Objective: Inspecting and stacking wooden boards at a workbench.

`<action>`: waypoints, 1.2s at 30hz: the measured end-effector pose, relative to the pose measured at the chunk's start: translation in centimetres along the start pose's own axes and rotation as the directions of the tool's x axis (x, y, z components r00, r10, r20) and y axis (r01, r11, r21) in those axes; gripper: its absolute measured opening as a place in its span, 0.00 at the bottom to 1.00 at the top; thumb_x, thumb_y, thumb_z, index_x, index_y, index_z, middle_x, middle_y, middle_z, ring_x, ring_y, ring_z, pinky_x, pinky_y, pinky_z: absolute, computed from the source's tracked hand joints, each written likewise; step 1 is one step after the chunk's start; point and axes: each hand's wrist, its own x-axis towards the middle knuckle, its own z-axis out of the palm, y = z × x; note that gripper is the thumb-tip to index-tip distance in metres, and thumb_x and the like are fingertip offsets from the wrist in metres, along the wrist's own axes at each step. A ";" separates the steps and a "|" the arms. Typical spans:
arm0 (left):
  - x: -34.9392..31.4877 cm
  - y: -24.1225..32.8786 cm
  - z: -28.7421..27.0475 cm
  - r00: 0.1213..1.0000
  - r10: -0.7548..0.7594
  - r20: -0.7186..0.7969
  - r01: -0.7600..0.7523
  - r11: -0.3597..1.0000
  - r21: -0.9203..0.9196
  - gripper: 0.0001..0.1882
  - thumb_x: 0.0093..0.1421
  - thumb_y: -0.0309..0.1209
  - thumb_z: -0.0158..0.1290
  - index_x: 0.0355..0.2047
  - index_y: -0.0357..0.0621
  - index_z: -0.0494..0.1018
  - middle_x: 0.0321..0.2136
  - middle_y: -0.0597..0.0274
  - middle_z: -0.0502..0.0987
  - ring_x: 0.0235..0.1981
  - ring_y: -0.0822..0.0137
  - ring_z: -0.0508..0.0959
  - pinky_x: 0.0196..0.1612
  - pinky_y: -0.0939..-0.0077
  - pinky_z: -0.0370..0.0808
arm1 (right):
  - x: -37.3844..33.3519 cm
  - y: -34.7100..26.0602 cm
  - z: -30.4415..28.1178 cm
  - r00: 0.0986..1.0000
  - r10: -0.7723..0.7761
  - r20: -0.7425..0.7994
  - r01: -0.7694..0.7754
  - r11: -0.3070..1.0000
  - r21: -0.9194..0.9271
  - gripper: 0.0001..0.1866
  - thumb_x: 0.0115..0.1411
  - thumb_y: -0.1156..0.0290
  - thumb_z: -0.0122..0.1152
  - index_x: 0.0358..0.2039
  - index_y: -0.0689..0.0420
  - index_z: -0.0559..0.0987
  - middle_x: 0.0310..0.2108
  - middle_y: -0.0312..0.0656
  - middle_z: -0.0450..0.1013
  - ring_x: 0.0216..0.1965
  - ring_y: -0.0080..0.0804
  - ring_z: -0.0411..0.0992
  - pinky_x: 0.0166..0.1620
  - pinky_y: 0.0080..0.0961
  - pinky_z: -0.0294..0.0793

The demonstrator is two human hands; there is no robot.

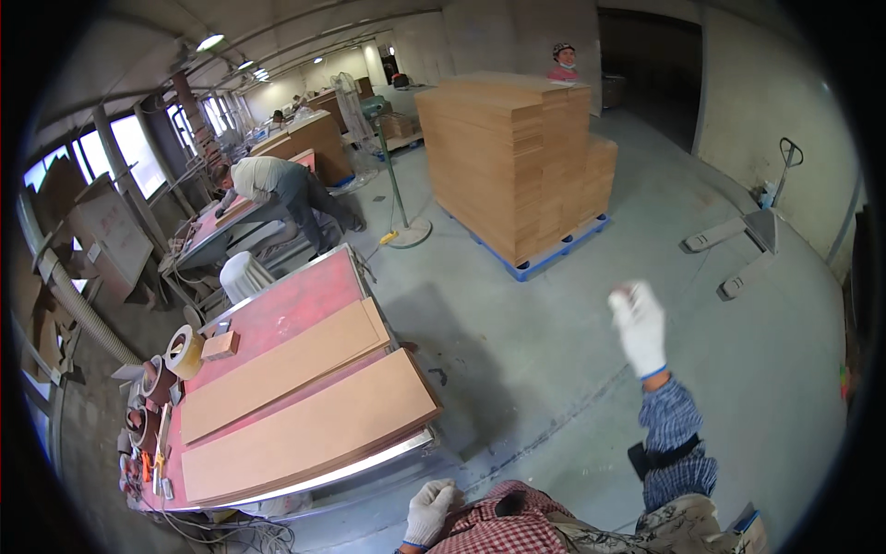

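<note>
Both my hands wear white knit gloves with blue cuffs. My right hand (640, 328) reaches forward above the grey floor, fingers curled in and nothing visible in them. My left hand (429, 512) is close to my checked clothing, just right of the table's near corner, its fingers also curled with no object showing. Neither hand touches the boards. On the red-topped table (305, 300) to my left lie two stacks of long brown boards, a nearer stack (314, 425) and a farther stack (286, 365).
A tall stack of brown boards (489, 157) stands on a blue pallet (544, 258) ahead, a person (564, 63) behind it. A pallet jack (752, 235) is at right. Tape rolls (185, 351) line the table's left end. Another person (277, 185) bends over a farther table.
</note>
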 end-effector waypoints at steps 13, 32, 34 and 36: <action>0.0 0.7 0.0 0.999 0.032 0.008 -0.033 0.999 0.027 0.11 0.66 0.31 0.53 0.44 0.37 0.75 0.34 0.58 0.81 0.33 0.69 0.80 0.40 0.75 0.78 | -12.7 2.7 6.7 0.835 0.212 0.508 -0.272 0.961 0.045 0.14 0.62 0.64 0.59 0.42 0.62 0.78 0.26 0.37 0.78 0.24 0.19 0.73 0.31 0.21 0.74; 0.0 0.4 -0.4 0.999 0.040 0.001 -0.040 0.999 0.017 0.13 0.66 0.34 0.53 0.45 0.38 0.74 0.36 0.60 0.81 0.35 0.70 0.80 0.40 0.77 0.78 | -19.8 3.3 8.8 0.646 0.264 0.716 -0.467 0.879 0.097 0.11 0.63 0.69 0.59 0.40 0.63 0.76 0.26 0.33 0.74 0.22 0.16 0.69 0.27 0.19 0.70; 0.0 0.3 -0.4 0.999 0.054 0.006 -0.054 0.998 -0.013 0.12 0.67 0.31 0.52 0.45 0.36 0.74 0.34 0.60 0.81 0.34 0.70 0.81 0.40 0.74 0.79 | -19.9 2.9 8.9 0.628 0.250 0.737 -0.463 0.881 0.095 0.11 0.63 0.68 0.59 0.41 0.63 0.76 0.26 0.34 0.75 0.23 0.16 0.70 0.27 0.19 0.70; 0.0 0.1 -0.5 0.998 0.063 -0.016 -0.063 0.998 -0.007 0.11 0.67 0.31 0.51 0.44 0.36 0.74 0.34 0.59 0.81 0.34 0.69 0.81 0.39 0.74 0.79 | -20.0 2.5 9.1 0.619 0.262 0.741 -0.464 0.883 0.075 0.11 0.63 0.68 0.59 0.41 0.62 0.76 0.26 0.34 0.75 0.23 0.17 0.70 0.28 0.20 0.71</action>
